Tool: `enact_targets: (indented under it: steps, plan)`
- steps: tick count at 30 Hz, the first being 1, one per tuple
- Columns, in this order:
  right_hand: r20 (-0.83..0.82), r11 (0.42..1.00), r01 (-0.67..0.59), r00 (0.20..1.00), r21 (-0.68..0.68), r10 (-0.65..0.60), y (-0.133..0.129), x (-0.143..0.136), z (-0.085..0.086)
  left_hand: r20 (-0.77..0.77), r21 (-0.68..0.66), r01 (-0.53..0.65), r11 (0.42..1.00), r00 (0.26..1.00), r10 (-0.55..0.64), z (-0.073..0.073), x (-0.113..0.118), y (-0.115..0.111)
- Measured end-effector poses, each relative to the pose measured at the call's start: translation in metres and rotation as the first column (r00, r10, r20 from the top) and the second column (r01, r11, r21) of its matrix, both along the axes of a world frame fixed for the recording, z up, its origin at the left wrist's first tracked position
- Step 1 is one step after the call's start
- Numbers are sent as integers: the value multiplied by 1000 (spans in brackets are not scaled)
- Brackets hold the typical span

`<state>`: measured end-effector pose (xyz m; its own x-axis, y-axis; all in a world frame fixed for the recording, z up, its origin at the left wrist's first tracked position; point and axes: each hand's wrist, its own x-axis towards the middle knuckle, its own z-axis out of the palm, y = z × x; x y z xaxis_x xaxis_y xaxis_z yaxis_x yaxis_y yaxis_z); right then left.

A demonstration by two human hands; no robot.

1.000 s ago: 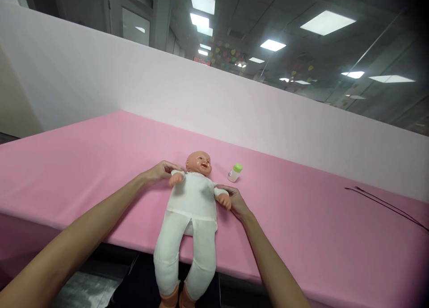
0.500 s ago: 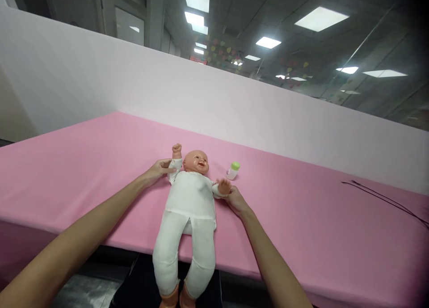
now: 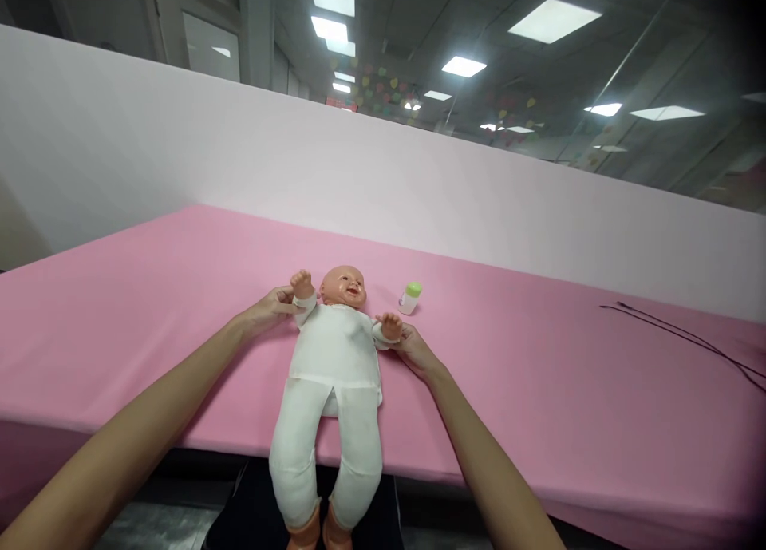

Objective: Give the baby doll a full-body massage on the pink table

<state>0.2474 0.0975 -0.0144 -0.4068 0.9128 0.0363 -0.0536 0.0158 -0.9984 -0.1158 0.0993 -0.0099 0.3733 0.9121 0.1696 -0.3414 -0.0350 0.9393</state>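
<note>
Well, my left fingers [image 3: 286, 296] and right fingers [image 3: 408, 339] each pinch one sleeved arm of doll [image 3: 335, 344], face-up across near edge of table [image 3: 527, 398], legs overhanging. Best I grip lightly, guide both arms evenly, mind doll sliding edgeward; bottle [image 3: 410, 301] sits near right fingers.

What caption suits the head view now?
Left hand and right hand hold a doll by its arms on a pink surface, a green-capped bottle nearby.

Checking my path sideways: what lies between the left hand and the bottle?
In the head view: the doll's arm that the left hand holds, the doll's head, then pink tabletop before the bottle.
</note>
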Motion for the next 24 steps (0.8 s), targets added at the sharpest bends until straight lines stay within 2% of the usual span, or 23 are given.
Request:
enact_targets:
  steps: [3,7,10,17,24]
  plan:
    - [-43,999,13,999,-49,-15,-1,1,0,-4,-22,-51,998,999,51,-1,1,4]
    - [-64,997,0,998,-73,-4,-1,3,-2,-28,-90,-203,975,979,202,-3,5,6]
    - [-59,997,-21,998,-69,17,-2,3,0,-99,-111,-236,965,969,225,-2,10,2]
    - [-40,998,-40,998,-56,38,-5,2,5,-104,-79,-221,972,972,213,4,8,-3]
    - [-23,999,-39,999,-37,38,-5,2,5,-181,28,-63,998,981,67,10,11,-7]
